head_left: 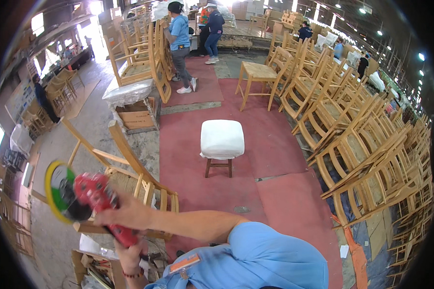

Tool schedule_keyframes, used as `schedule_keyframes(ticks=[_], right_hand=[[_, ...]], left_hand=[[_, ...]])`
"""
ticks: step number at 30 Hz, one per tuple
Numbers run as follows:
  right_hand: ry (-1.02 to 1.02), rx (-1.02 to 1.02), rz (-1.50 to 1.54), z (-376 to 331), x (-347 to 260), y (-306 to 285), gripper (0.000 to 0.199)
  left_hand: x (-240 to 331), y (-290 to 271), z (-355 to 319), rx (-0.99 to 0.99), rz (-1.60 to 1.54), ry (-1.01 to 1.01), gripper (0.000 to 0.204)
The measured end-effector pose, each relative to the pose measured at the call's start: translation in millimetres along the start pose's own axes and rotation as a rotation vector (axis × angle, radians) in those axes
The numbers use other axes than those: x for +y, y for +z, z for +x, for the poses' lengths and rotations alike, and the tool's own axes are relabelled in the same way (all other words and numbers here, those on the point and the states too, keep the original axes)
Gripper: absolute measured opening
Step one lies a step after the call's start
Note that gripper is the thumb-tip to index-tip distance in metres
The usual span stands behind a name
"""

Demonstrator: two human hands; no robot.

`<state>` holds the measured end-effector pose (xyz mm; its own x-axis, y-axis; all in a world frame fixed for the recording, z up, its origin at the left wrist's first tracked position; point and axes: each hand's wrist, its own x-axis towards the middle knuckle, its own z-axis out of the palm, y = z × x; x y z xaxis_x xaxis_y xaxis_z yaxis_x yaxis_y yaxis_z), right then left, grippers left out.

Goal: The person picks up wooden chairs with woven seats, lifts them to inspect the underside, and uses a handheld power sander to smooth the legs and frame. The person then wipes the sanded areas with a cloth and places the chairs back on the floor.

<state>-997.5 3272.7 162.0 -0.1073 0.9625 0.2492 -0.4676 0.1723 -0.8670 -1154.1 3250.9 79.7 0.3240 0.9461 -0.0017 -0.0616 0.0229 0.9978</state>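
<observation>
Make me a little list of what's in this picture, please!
place: big workshop full of wooden chairs
left hand: grips the red sander's handle from below
right hand: rests on top of the red sander
sander disc: round, yellow rim, green face
nearest chair: wooden, tilted, beside the sander
stool: white cushion, on red mat
chair stacks: along the right
other people: standing far back

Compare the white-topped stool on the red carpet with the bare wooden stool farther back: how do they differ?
The white-topped stool has a thick white padded or wrapped seat on short dark legs; the bare wooden stool is uncovered pale wood throughout. The bare wooden stool looks taller, with long slim legs and rungs. The white-topped stool stands alone mid-carpet; the bare one stands beside the stacked chairs. Both stand upright on the red carpet.
</observation>
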Motion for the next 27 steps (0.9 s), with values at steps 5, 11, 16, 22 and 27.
schedule_keyframes(ticks=[5, 11, 16, 22, 27], right_hand=[[0.043, 0.253, -0.144, -8.2, -5.7, -48.0, 0.027], [-0.018, 0.068, -0.443, 11.8, -50.3, -53.2, 0.046], [0.079, -0.085, -0.983, 48.8, -80.6, 1.4, 0.056], [0.219, -0.362, -1.318, 94.2, -64.2, 83.4, 0.056], [0.355, -0.469, -1.395, 118.1, -39.0, 124.4, 0.056]], left_hand=[[7.2, 27.1, 34.5, -0.417, 0.220, 0.100, 0.042], [-1.8, -70.7, 0.5, 0.009, 0.361, 0.660, 0.051], [-14.9, -149.8, 7.8, 0.683, 0.525, 0.661, 0.054], [-31.0, -158.2, 83.7, 0.326, 0.223, 0.300, 0.054], [-42.9, -159.8, 95.7, 0.340, 0.254, 0.511, 0.046]])
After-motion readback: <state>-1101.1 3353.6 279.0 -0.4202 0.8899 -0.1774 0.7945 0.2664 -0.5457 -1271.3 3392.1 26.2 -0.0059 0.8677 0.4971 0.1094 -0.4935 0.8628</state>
